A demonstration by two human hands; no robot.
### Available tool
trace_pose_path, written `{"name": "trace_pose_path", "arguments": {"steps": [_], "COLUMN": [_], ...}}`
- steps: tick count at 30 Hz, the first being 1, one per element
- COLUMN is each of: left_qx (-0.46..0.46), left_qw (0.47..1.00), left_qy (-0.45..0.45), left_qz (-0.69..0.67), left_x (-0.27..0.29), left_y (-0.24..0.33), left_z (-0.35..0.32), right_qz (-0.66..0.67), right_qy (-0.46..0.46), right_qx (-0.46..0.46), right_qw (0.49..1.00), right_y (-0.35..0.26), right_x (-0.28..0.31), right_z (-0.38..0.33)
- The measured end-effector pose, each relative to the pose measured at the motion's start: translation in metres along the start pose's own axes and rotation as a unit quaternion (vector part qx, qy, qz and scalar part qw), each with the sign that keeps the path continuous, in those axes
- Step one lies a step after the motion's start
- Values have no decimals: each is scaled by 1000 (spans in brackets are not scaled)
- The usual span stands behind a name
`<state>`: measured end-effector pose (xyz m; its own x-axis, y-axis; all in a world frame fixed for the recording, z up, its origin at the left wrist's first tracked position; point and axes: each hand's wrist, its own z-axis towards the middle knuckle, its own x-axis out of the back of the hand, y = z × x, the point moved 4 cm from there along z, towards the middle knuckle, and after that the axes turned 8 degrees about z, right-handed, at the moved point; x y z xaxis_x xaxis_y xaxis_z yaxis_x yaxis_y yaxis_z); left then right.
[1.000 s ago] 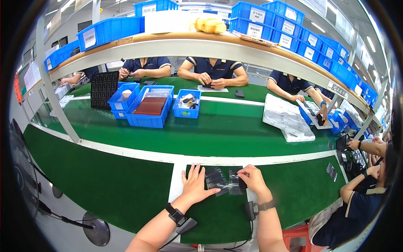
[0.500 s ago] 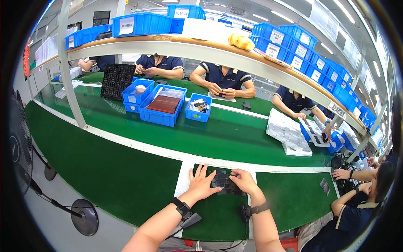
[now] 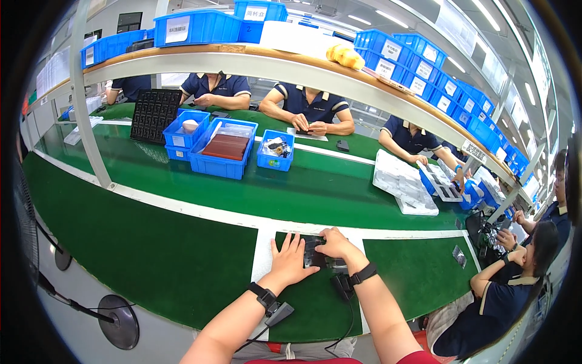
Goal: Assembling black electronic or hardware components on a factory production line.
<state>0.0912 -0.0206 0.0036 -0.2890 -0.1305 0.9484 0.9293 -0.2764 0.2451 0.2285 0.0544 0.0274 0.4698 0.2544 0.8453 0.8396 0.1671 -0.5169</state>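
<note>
Several dark, glossy flat pieces [image 3: 314,257] lie together on the green mat in front of me; their exact kind is too small to tell. My left hand [image 3: 287,259] lies flat with spread fingers along their left side, its thumb touching the nearest edge. Over their right far side, my right hand [image 3: 335,246] has its fingers bent and closed on one dark flat piece, mostly covered by the fingers. Each wrist carries a black strap with a small device and a cable.
Blue bins [image 3: 221,151] stand across the table, beside a black slotted tray [image 3: 154,115]. White foam trays [image 3: 405,182] lie at the far right. A shelf [image 3: 254,57] with more bins spans overhead. Co-workers sit opposite and at right; a clear packet [image 3: 459,256] lies near the right edge.
My right hand has shifted slightly away from me and left over the dark pieces. My left hand stays almost in place. The whole view has moved a little.
</note>
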Motion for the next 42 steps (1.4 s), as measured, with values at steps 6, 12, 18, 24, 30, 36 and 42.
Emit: {"name": "trace_pose_path", "arguments": {"steps": [6,12,18,24,30,36,42], "left_qx": [-19,-20,-29,-33,105,5,28], "left_qw": [999,998,997,994,774,393,480], "left_qy": [6,17,25,37,108,-209,-141], "left_qz": [-38,-57,-68,-93,-615,-895,-865], "left_x": [1,-4,-2,1,3,15,0], "left_y": [-2,-5,0,2,-19,14,10], "left_z": [-1,0,0,-1,12,-4,-2], "right_qz": [-57,85,135,276,460,516,593], "right_qy": [-48,-9,-10,-88,11,110,63], "right_qx": [-1,-98,-161,-135,0,58,51], "right_qw": [997,992,978,948,888,848,801], "right_y": [-14,-24,-9,0,3,-27,-10], "right_x": [2,6,-2,-4,7,4,-5], "right_z": [8,5,1,-2,-18,-55,-51]}}
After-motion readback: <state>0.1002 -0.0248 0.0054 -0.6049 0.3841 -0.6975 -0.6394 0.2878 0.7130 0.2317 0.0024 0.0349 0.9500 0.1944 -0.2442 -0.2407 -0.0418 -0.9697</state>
